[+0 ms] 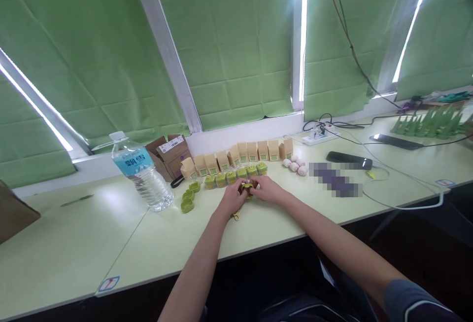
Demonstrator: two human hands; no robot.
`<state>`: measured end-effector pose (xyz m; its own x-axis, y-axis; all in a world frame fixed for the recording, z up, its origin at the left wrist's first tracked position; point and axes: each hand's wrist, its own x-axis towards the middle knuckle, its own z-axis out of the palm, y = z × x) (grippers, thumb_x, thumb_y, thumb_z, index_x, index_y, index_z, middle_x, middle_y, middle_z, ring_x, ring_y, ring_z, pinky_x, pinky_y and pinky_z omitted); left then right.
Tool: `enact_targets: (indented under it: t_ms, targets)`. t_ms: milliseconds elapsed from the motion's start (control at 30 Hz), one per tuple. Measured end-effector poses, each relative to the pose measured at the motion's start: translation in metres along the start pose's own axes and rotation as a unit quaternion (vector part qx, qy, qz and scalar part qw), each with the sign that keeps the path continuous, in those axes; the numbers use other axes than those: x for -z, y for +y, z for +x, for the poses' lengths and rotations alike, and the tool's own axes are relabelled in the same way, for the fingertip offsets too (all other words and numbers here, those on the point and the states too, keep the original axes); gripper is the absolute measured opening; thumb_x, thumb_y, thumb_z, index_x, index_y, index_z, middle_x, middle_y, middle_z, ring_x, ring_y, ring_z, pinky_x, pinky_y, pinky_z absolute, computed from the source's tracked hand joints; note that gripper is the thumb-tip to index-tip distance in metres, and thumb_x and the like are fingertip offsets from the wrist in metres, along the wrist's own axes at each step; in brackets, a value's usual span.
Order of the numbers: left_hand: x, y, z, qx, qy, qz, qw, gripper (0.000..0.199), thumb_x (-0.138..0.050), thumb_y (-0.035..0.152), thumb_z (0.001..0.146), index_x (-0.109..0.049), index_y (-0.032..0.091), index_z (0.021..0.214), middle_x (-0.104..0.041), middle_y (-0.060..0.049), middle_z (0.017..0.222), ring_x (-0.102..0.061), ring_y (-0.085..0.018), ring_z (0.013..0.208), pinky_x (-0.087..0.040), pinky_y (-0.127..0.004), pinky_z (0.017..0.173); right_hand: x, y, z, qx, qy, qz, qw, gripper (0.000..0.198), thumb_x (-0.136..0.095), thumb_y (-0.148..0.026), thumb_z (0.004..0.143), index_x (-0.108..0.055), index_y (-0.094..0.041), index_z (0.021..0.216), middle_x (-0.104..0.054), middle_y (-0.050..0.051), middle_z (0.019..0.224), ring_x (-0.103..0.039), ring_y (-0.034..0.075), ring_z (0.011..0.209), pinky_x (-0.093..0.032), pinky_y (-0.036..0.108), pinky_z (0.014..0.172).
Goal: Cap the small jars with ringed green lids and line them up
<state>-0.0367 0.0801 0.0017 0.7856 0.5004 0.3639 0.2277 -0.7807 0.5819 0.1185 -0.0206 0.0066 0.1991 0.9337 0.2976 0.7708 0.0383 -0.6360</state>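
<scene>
My left hand and my right hand meet over the table, fingers closed around a small green cup-like piece with a dark inside. Below my left fingers a thin yellow cord loop lies on the tabletop. Just beyond the hands runs a row of small green-lidded clear boxes with yellowish contents. To the left, several loose green scalloped cups form a short line. Behind the boxes stand several small kraft paper bags with green labels. Pale pink egg-shaped pieces sit in a cluster at right.
A large water bottle and an opened cardboard box stand at left. On the right are a dark phone, a blurred-out patch, a power strip with cables, and green spiky pieces. The table's front edge is near me.
</scene>
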Motion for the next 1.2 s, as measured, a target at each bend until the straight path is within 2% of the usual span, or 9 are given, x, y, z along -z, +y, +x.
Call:
enact_targets:
  t_ms: [233,500,1200]
  targets:
    - [-0.0008,0.0010,-0.0005,-0.003,0.011,-0.001,1.000,0.022,-0.051,0.029,0.089,-0.060,0.022,0.108,-0.055,0.004,0.069,-0.048,-0.012,0.061,-0.038,-0.024,0.063,0.0020,-0.0026,-0.0002,-0.023,0.008,-0.008,1.000,0.012,-0.059,-0.029,0.082,-0.057,-0.019,0.076,-0.067,0.000,0.080,-0.056,0.014,0.069,-0.034,0.024,0.059]
    - [-0.0013,-0.0005,-0.0002,-0.013,0.014,0.000,1.000,0.023,-0.052,0.026,0.087,-0.060,0.021,0.108,-0.055,0.004,0.068,-0.049,-0.012,0.062,-0.038,-0.024,0.063,0.0014,-0.0012,-0.0004,-0.020,0.000,0.009,1.000,0.009,-0.059,-0.028,0.083,-0.058,-0.019,0.082,-0.067,0.001,0.084,-0.055,0.011,0.061,-0.035,0.023,0.058]
    - [-0.0028,-0.0057,0.0009,-0.004,0.003,-0.005,1.000,0.024,-0.052,0.023,0.085,-0.059,0.020,0.108,-0.050,0.005,0.065,-0.047,-0.012,0.059,-0.036,-0.023,0.059,-0.0002,0.0017,0.0015,-0.018,-0.002,-0.001,1.000,0.010,-0.062,-0.027,0.081,-0.058,-0.018,0.078,-0.064,-0.001,0.078,-0.053,0.010,0.060,-0.032,0.022,0.057]
